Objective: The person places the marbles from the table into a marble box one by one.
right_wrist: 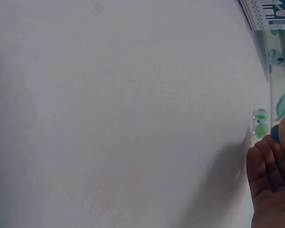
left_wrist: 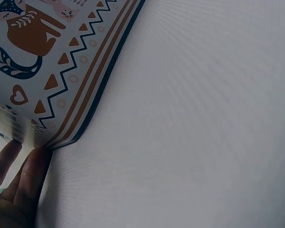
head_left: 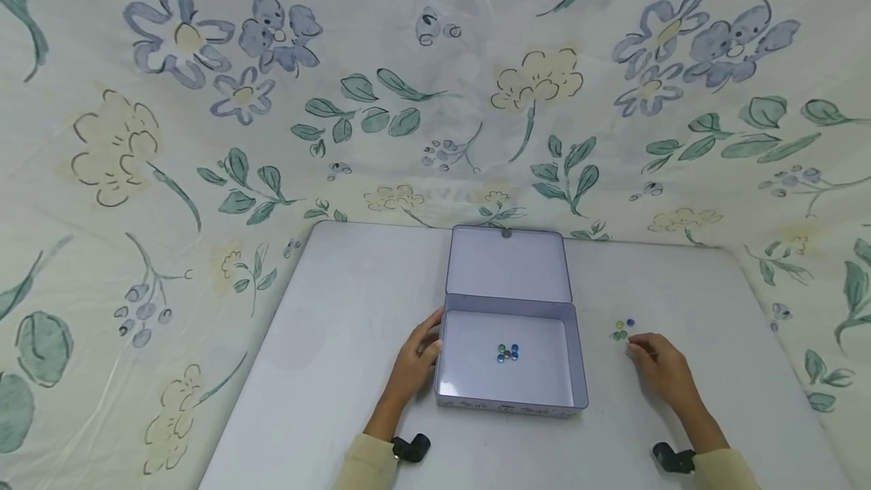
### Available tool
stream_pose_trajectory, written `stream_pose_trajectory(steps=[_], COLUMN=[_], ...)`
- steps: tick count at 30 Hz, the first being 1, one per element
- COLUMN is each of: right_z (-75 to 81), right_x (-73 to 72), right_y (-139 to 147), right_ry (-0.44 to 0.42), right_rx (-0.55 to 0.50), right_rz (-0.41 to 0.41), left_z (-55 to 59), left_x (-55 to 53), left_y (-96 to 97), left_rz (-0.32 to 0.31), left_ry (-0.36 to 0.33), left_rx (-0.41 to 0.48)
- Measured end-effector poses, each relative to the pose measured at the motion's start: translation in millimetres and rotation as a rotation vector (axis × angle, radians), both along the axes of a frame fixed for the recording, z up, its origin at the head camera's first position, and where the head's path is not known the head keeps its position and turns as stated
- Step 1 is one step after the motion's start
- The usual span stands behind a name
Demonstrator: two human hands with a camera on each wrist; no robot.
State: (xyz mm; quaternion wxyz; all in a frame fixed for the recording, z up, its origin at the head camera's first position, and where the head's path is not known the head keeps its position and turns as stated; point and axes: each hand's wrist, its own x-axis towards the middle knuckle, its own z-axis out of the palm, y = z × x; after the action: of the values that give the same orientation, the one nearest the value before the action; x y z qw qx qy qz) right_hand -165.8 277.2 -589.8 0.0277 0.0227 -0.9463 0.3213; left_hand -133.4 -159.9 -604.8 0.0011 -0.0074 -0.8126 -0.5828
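Note:
An open tin box (head_left: 506, 392) with a hinged lid (head_left: 509, 263) stands on the table, its outside printed with coloured patterns. Inside lies a small cluster of blue, green and brownish glass marbles (head_left: 501, 358). My left hand (head_left: 410, 361) rests its fingertips against the tin's left wall; in the left wrist view, fingers (left_wrist: 32, 178) touch its patterned side near a corner. To the right of the tin, my right hand (head_left: 661, 369) pinches what looks like a blue marble (right_wrist: 275, 133) between thumb and fingertips. Beside these fingertips, green marbles (head_left: 618, 336) and a blue one (head_left: 630, 322) lie on the table.
The white table (head_left: 327, 369) extends on both sides of the tin. A floral-patterned cloth (head_left: 435, 97) hangs behind and around it. On each wrist sits a black camera mount, the left (head_left: 411, 448) and the right (head_left: 672, 458).

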Motion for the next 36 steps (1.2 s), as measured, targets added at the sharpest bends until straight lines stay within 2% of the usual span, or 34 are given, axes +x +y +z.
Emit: stream_pose_trajectory(steps=[14,27,36], right_z=[9.7,22.9,31.0], right_x=[-6.9,-12.3,-15.8], right_y=[-3.8,-14.7,-26.4], right_ry=[0.012,0.211,0.139], right_rx=[-0.027,-0.057,-0.029], right_rz=[0.004,0.119,0.136], left_z=[-2.8,-1.2,-1.3], left_x=[0.2,-0.8,-1.7], left_y=[0.3,1.5,3.0], left_rz=[0.001,0.004,0.001], left_ry=[0.030,0.014,0.023], left_rx=[0.034,0.024,0.027])
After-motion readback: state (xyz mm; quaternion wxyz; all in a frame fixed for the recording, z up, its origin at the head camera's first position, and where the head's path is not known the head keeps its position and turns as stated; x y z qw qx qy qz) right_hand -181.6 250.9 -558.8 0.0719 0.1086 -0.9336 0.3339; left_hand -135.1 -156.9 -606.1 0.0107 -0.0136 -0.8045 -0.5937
